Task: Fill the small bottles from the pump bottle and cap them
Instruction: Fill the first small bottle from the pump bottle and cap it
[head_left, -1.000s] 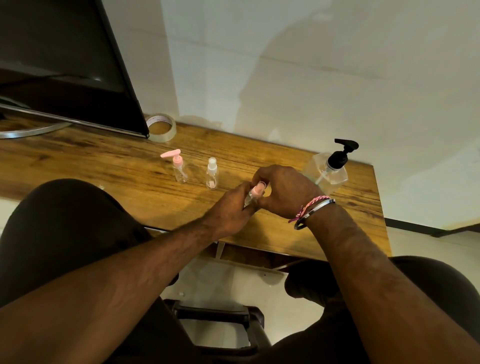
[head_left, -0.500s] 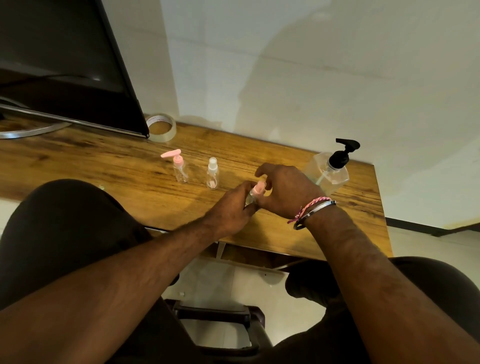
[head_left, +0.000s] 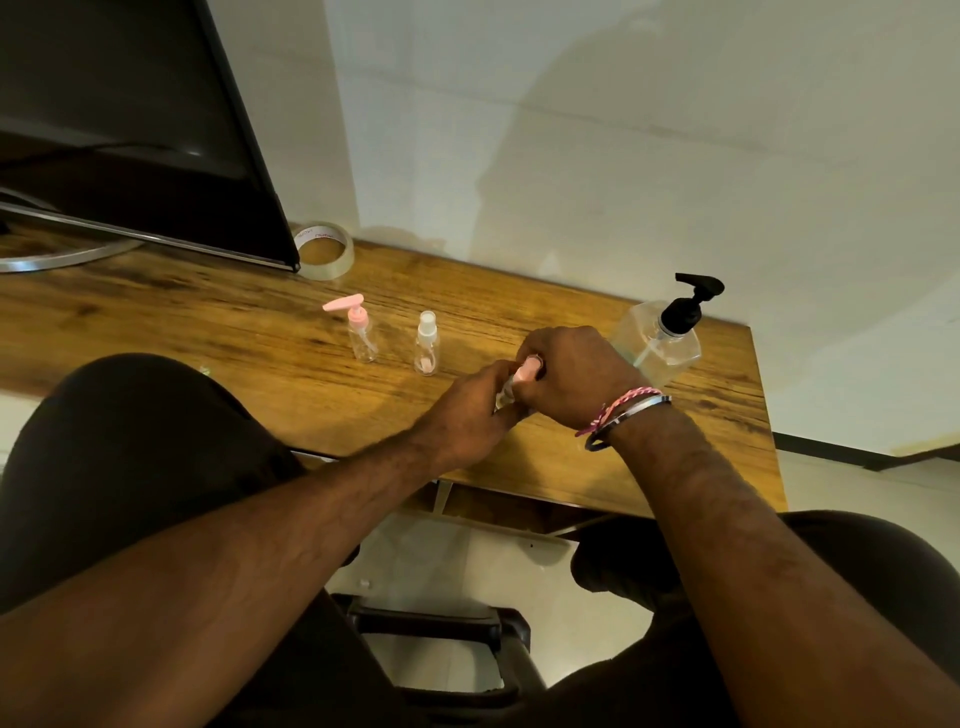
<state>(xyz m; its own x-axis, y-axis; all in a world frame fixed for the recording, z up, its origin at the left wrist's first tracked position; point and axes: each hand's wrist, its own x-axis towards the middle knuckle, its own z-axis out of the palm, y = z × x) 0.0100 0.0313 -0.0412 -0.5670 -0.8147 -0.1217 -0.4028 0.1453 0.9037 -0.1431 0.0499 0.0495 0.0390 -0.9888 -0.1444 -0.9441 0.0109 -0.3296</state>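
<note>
Two hands meet over the wooden desk (head_left: 208, 332): the left hand (head_left: 470, 410) grips a small bottle (head_left: 506, 393) by its body, the right hand (head_left: 571, 371) curls round its pink cap (head_left: 530, 370), left of the pump bottle (head_left: 662, 338)

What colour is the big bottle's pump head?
Black pump head, clearest in the head view.

Looks like a home office corner: a wood-grain counter (head_left: 218, 332) against a plain white wall (head_left: 623, 130), a dark monitor (head_left: 130, 130) on a curved metal stand (head_left: 57, 260), a tape roll (head_left: 324, 252).
</note>
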